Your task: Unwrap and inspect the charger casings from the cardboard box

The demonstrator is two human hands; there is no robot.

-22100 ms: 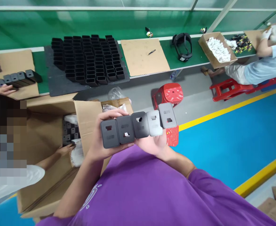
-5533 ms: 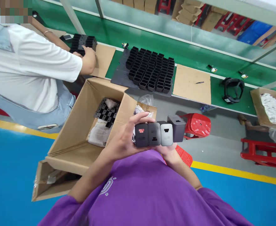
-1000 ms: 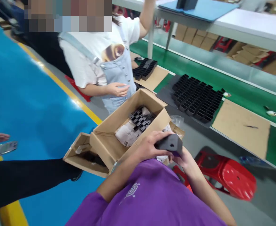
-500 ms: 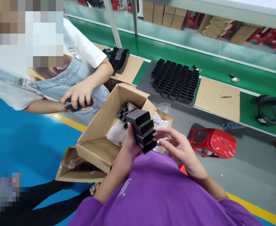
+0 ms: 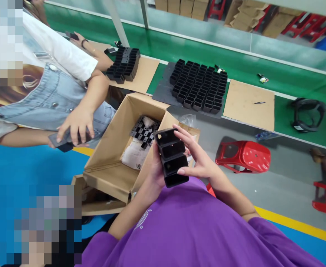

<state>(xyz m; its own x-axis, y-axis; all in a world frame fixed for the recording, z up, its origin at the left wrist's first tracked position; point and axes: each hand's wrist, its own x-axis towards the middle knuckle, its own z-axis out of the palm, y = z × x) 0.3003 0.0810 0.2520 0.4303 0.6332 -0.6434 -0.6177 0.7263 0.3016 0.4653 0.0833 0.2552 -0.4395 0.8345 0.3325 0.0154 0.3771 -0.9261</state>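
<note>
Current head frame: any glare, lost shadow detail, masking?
Head view: interiors of the held black cases go nearly black, losing detail, though rims read fairly clearly; head view: small glints on the nearer red stool; head view: mosaic patches at upper left and lower left.

Four black rectangular casings (image 5: 173, 157) form a slanted row, long sides touching, open mouths facing the viewer, a small light patch inside the farthest, held between left hand (image 5: 157, 168) and right hand (image 5: 201, 160).
</note>
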